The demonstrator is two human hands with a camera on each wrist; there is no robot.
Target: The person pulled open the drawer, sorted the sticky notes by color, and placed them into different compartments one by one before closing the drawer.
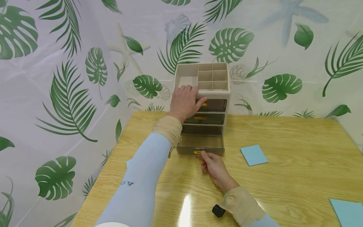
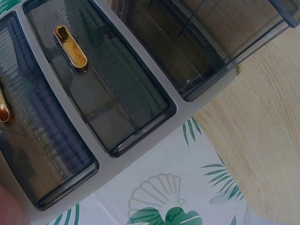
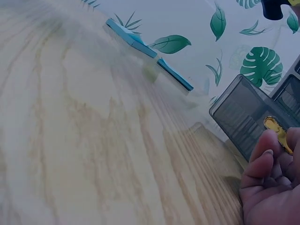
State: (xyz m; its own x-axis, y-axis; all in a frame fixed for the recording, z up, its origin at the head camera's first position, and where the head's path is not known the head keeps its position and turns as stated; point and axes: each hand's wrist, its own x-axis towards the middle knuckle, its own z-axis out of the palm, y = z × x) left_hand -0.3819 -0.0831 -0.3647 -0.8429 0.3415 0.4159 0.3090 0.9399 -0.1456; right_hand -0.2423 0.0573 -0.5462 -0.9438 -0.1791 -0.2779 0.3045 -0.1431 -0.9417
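Head view: a person at a wooden table (image 1: 283,138), both arms out toward a small beige drawer organizer (image 1: 202,94) standing at the table's far edge, against a leaf-print backdrop (image 1: 56,78).
Organizer: upright; open-top tray divided into compartments, three smoked-grey drawers below, each with a gold handle.
Bottom drawer (image 1: 201,145): pulled out toward the person, front well forward of the two above; its floor shows through the clear walls and I see nothing lying in it.
Middle drawer (image 1: 204,119): pushed in flush.
Top drawer (image 1: 212,105): pushed in flush, partly covered by the left hand.
Left hand (image 1: 185,102): laid flat on the organizer's front upper edge, fingers straight and resting over the rim and top drawer front; grips nothing.
Right hand (image 1: 214,167): fingertips pinched on the gold handle (image 1: 197,152) of the bottom drawer, wrist low over the table.
Right wrist view: fingers (image 3: 262,164) curled against the gold handle (image 3: 279,133), drawer front beside them.
Left wrist view: close on two shut drawer fronts and a corner of the open one; one gold handle sits centred on a drawer front.
Blue sticky pad (image 1: 253,155): flat on the table, right of the open drawer, apart from it.
Second blue pad (image 1: 347,212): at the near right table edge.
Small black object (image 1: 218,211): at the right wrist; cannot tell what it is.
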